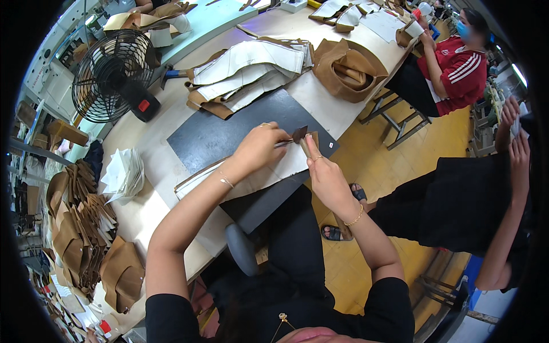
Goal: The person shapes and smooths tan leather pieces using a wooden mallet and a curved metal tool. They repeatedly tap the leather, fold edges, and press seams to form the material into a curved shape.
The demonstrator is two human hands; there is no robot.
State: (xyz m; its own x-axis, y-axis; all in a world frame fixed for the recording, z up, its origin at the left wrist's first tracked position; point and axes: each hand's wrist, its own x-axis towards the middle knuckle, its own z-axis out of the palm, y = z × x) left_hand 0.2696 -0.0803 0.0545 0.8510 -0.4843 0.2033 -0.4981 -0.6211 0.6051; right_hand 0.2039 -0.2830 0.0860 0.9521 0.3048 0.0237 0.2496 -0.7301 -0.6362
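Observation:
A long leather piece (269,178) with a white backing and thin brown edges lies across a black board (223,134) at the table's near edge. My left hand (263,147) is closed over its far right part. The fingertips pinch something thin that I cannot make out, beside a small dark brown flat piece (299,134). My right hand (328,174) grips the right end of the leather piece, where a brown strip (311,144) stands up between the fingers. The two hands are close together but apart.
A stack of white-backed leather pieces (251,68) and a brown leather bundle (349,71) lie beyond the board. At left are a black fan (114,77), a hammer (171,74), white sheets (124,174) and piled brown leather (80,228). A person stands at right; another sits farther off.

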